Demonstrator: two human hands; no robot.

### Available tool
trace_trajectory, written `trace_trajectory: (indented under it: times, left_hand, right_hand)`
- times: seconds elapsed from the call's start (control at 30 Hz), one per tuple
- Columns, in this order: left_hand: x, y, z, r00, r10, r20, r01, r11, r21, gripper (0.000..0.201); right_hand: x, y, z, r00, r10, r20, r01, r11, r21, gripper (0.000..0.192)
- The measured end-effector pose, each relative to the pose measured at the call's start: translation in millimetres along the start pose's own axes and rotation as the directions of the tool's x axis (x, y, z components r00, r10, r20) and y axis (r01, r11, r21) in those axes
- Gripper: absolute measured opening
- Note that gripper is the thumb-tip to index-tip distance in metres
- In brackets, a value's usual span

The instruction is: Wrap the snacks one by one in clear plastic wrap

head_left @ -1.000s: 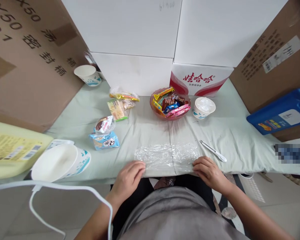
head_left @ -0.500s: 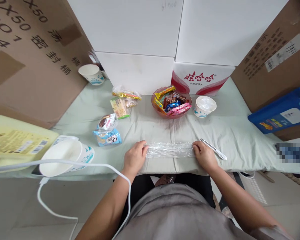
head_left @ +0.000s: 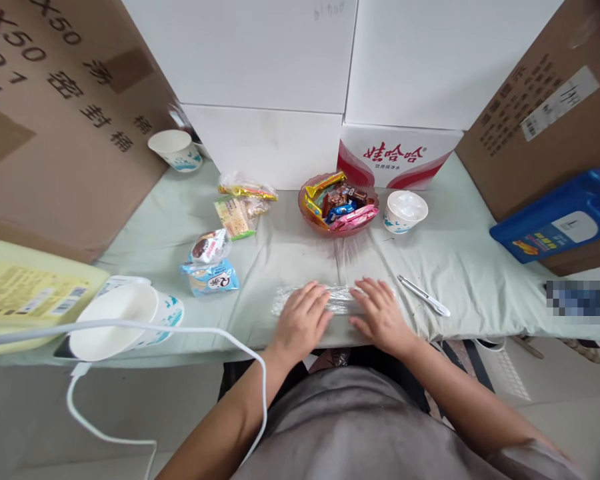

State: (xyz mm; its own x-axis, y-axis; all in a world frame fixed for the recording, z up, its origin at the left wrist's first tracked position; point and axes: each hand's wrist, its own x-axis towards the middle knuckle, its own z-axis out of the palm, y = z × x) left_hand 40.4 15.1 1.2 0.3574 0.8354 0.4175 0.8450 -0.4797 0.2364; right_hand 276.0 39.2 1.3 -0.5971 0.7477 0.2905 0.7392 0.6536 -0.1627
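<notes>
1. Clear plastic film (head_left: pixel 286 300), folded into a narrow strip, is pressed flat against the pale green cloth (head_left: pixel 460 260) at the near edge of the table.
2. It is covered by the left hand (head_left: pixel 303 320), laid palm down with fingers together and pointing far.
3. Just to the right, the right hand (head_left: pixel 380 317) is laid flat on the same strip, fingers slightly spread; nothing is pinched by either hand.
4. A white pen-like tool (head_left: pixel 424 295) is seen just right of the right hand.
5. Farther off, a reddish bowl (head_left: pixel 310 223) of wrapped sweets is flanked on the right by a paper cup (head_left: pixel 405 212).
6. Snack packets (head_left: pixel 210 277) are laid out to the left; their print cannot be read for certain.
7. At the far side, red Chinese characters are printed on a white carton (head_left: pixel 393 157).
8. On the left brown box (head_left: pixel 60 120), "X50" and Chinese characters are read.
9. A blue jug (head_left: pixel 555 220) is seen at the right.
</notes>
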Motion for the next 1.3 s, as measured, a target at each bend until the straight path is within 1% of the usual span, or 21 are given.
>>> trace_trajectory:
  times: [0.03, 0.07, 0.1, 0.17, 0.23, 0.3, 0.37, 0.43, 0.5, 0.57, 0.6, 0.67, 0.73, 0.8, 0.87, 0.93, 1.0, 1.07, 1.13, 1.23, 1.3]
  left_hand:
    - [-1.6, 5.3, 6.1, 0.997, 0.031, 0.076, -0.031, 1.000, -0.002, 0.046]
    - [-3.7, 8.9, 12.1, 0.990, 0.033, 0.139, -0.035, 0.999, 0.012, 0.057]
    - [-6.3, 10.6, 17.3, 0.983, 0.017, 0.184, -0.024, 0.999, 0.036, 0.067]
    - [-11.6, 9.2, 24.1, 0.973, -0.024, 0.229, 0.007, 0.997, 0.078, 0.079]
    - [-16.0, 3.9, 25.8, 0.968, -0.050, 0.245, 0.026, 0.995, 0.100, 0.082]
    - [-18.5, -1.1, 24.0, 0.966, -0.076, 0.245, 0.049, 0.992, 0.114, 0.081]
    - [-18.8, -2.7, 20.8, 0.963, -0.101, 0.250, 0.071, 0.989, 0.127, 0.079]
    - [-17.2, 1.3, 17.1, 0.959, -0.140, 0.247, 0.105, 0.984, 0.146, 0.077]
    - [-14.8, 11.6, 13.5, 0.951, -0.203, 0.234, 0.166, 0.972, 0.167, 0.070]
    - [-12.8, 26.7, 11.3, 0.942, -0.249, 0.226, 0.216, 0.963, 0.160, 0.060]
    - [-12.3, 35.0, 11.1, 0.941, -0.249, 0.229, 0.223, 0.965, 0.137, 0.056]
    - [-12.1, 50.7, 13.1, 0.949, -0.201, 0.243, 0.193, 0.980, 0.058, 0.055]
    - [-12.9, 61.7, 17.7, 0.956, -0.114, 0.270, 0.129, 0.991, -0.037, 0.061]
    - [-13.6, 65.9, 22.8, 0.950, 0.005, 0.312, 0.038, 0.991, -0.129, 0.068]
    - [-13.4, 64.0, 26.3, 0.924, 0.153, 0.350, -0.078, 0.973, -0.219, 0.070]
    - [-12.1, 58.7, 27.1, 0.883, 0.296, 0.363, -0.190, 0.935, -0.300, 0.068]
    - [-10.5, 52.8, 25.8, 0.859, 0.376, 0.347, -0.252, 0.901, -0.353, 0.066]
    - [-9.4, 48.0, 24.2, 0.877, 0.370, 0.306, -0.240, 0.890, -0.388, 0.065]
    - [-9.5, 44.6, 23.9, 0.919, 0.307, 0.250, -0.176, 0.882, -0.438, 0.065]
    - [-11.0, 40.9, 26.7, 0.966, 0.175, 0.191, -0.040, 0.830, -0.557, 0.067]
    - [-11.3, 38.6, 29.3, 0.975, 0.059, 0.216, 0.100, 0.746, -0.658, 0.071]
  right_hand:
    - [0.4, -5.0, 5.6, 0.996, -0.051, 0.071, 0.052, 0.999, -0.011, 0.063]
    - [0.3, -8.4, 11.3, 0.989, -0.071, 0.130, 0.076, 0.997, -0.030, 0.072]
    - [-0.6, -10.1, 16.3, 0.983, -0.065, 0.173, 0.075, 0.996, -0.054, 0.080]
    - [-4.9, -8.3, 22.7, 0.978, -0.006, 0.210, 0.028, 0.995, -0.100, 0.087]
    - [-12.3, -1.1, 23.0, 0.977, 0.057, 0.207, -0.029, 0.990, -0.139, 0.088]
    - [-21.9, 8.5, 18.4, 0.977, 0.099, 0.189, -0.068, 0.984, -0.167, 0.089]
    - [-33.2, 17.1, 11.7, 0.978, 0.118, 0.173, -0.085, 0.979, -0.185, 0.092]
    - [-45.4, 22.7, 4.8, 0.981, 0.103, 0.166, -0.073, 0.981, -0.180, 0.092]
    - [-57.6, 24.3, -1.3, 0.984, 0.070, 0.161, -0.047, 0.988, -0.144, 0.081]
    - [-68.4, 22.0, -6.6, 0.990, 0.044, 0.134, -0.035, 0.997, -0.072, 0.058]
    - [-72.8, 19.8, -9.1, 0.993, 0.040, 0.108, -0.037, 0.999, -0.026, 0.044]
    - [-78.8, 14.0, -15.0, 0.998, 0.038, 0.041, -0.041, 0.997, 0.069, 0.026]
    - [-80.3, 8.0, -23.1, 0.999, 0.031, -0.021, -0.028, 0.990, 0.140, 0.021]
    - [-76.8, 2.8, -34.6, 0.998, -0.006, -0.060, 0.017, 0.982, 0.191, 0.019]
    - [-69.1, -0.8, -48.9, 0.995, -0.068, -0.068, 0.082, 0.966, 0.244, 0.018]
    - [-58.1, -2.8, -63.7, 0.991, -0.128, -0.027, 0.130, 0.938, 0.321, 0.018]
    - [-45.5, -3.1, -75.9, 0.983, -0.178, 0.039, 0.146, 0.895, 0.421, 0.017]
    - [-31.6, -1.6, -82.8, 0.977, -0.196, 0.089, 0.124, 0.850, 0.513, 0.016]
    - [-15.7, 1.8, -82.9, 0.982, -0.154, 0.109, 0.063, 0.815, 0.576, 0.015]
    - [14.8, 9.3, -69.8, 0.992, -0.015, 0.122, -0.067, 0.763, 0.643, 0.015]
    - [39.7, 14.7, -52.8, 0.989, 0.051, 0.136, -0.131, 0.715, 0.687, 0.018]
